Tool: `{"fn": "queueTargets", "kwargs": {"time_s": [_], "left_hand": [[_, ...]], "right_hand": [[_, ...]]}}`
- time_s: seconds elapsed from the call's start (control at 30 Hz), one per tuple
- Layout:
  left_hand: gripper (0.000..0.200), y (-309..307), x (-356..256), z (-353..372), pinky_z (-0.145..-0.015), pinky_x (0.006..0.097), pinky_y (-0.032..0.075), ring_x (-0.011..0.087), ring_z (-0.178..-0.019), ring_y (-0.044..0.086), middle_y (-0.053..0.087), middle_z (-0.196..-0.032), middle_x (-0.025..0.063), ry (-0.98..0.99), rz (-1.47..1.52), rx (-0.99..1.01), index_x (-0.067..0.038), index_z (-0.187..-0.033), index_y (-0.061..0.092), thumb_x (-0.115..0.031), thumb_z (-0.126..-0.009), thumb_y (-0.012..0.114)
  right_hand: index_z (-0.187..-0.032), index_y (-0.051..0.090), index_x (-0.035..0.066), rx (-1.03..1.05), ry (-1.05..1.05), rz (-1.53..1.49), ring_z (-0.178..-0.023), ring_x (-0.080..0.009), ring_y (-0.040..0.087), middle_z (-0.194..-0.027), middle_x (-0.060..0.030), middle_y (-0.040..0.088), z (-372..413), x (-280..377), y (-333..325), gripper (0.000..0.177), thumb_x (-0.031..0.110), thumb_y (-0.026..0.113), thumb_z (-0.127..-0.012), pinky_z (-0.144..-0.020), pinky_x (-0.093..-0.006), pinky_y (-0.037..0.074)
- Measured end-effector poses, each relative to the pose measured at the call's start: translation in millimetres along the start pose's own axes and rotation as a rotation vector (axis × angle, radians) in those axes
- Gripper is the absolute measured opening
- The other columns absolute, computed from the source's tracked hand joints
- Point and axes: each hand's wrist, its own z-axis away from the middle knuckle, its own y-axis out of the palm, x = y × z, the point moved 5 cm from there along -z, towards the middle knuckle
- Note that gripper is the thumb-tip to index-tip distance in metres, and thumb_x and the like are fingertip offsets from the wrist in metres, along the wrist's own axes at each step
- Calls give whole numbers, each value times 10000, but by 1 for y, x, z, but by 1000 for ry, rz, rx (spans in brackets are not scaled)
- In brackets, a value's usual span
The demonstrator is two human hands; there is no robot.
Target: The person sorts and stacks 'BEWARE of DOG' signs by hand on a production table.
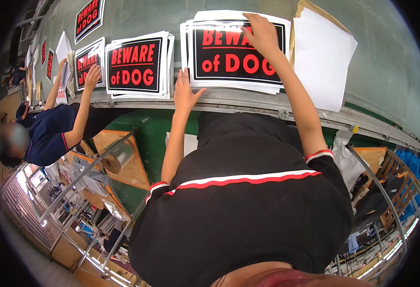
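A stack of black "BEWARE of DOG" signs (234,62) with red letters and white borders lies on the grey-green table before me, its edges uneven. My right hand (261,34) is laid over the top sign near its far edge, fingers spread, covering part of "BEWARE". At the stack's near left corner is my left hand (186,93), its fingers stretched upward and the thumb held out. Just left of it sits a second stack of the same signs (136,67). Blank white sheets (322,60) over brown paper are to the right of my stack.
A metal rail (238,95) runs along the table's near edge. To my left a co-worker (52,129) in dark blue handles another stack of signs (86,64). A single sign (89,19) lies farther back. Under the table is a clear film roll (116,160).
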Motion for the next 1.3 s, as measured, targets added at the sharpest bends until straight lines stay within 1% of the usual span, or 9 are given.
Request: {"fn": "queueTargets", "kwargs": {"time_s": [0.07,0.2,0.27,0.43,0.7,0.87,0.93,1.1,1.3], "left_hand": [[1050,1,1,-1,-1027,472,447,427,-1291,468,360,-1522,243,25,5,-41,-37,-1531,300,-409,-721,855],[1025,2,1,-4,-1023,460,448,443,-1263,490,389,-1493,258,43,54,-91,-50,-1535,297,-308,-722,866],[1019,0,-1,-4,-1012,459,456,452,-1240,508,396,-1480,272,40,61,-90,-56,-1538,294,-298,-727,861],[1005,-1,0,-3,-1017,448,466,434,-1280,493,380,-1512,243,15,95,-103,-60,-1543,280,-283,-744,847],[1006,-2,-1,-4,-1054,437,444,397,-1350,445,339,-1564,193,-39,114,-64,-65,-1547,281,-246,-735,847],[919,-2,-6,-4,-1080,449,415,399,-1386,416,385,-1560,144,182,46,-113,-44,-1530,324,-200,-765,810],[876,0,-7,-1,-1068,447,425,401,-1370,440,463,-1510,123,205,67,-119,-26,-1518,342,-182,-783,792],[882,-4,-5,0,-1020,441,464,394,-1336,480,518,-1448,153,166,102,-154,-63,-1518,362,-204,-770,807],[895,-2,0,1,-970,436,494,389,-1247,545,577,-1329,217,123,115,-185,-93,-1497,405,-234,-729,842]], "right_hand": [[-1259,617,95,12,-99,-63,-1092,-325,613,-1210,-122,644,-33,-5,49,445,344,685,-896,-922,-446,492],[-1262,624,108,193,9,-27,-1062,-328,601,-1138,-114,636,-68,-17,121,465,386,676,-893,-918,-458,491],[-1261,627,123,163,51,-24,-1062,-322,581,-1123,-100,616,-67,-13,130,464,388,684,-885,-918,-458,490],[-1234,647,167,168,124,-101,-1068,-289,548,-1113,-61,577,-54,1,134,438,361,724,-849,-879,-461,476],[-1146,668,139,30,-119,-38,-1042,-252,550,-1082,-34,565,-36,35,122,353,219,759,-814,-870,-432,445],[-1123,673,154,11,-103,-66,-1047,-246,549,-1070,-28,575,-33,35,118,337,257,764,-815,-889,-423,429],[-1106,676,173,112,-26,-57,-1059,-244,547,-1068,-22,586,-39,28,123,325,290,767,-817,-898,-430,417],[-1091,667,192,416,78,-110,-1080,-246,542,-1074,-22,607,-62,8,145,337,394,742,-831,-933,-493,375],[-1122,614,202,391,-45,-204,-1162,-286,550,-1096,-47,625,-70,9,154,353,396,720,-846,-959,-557,378]]}}
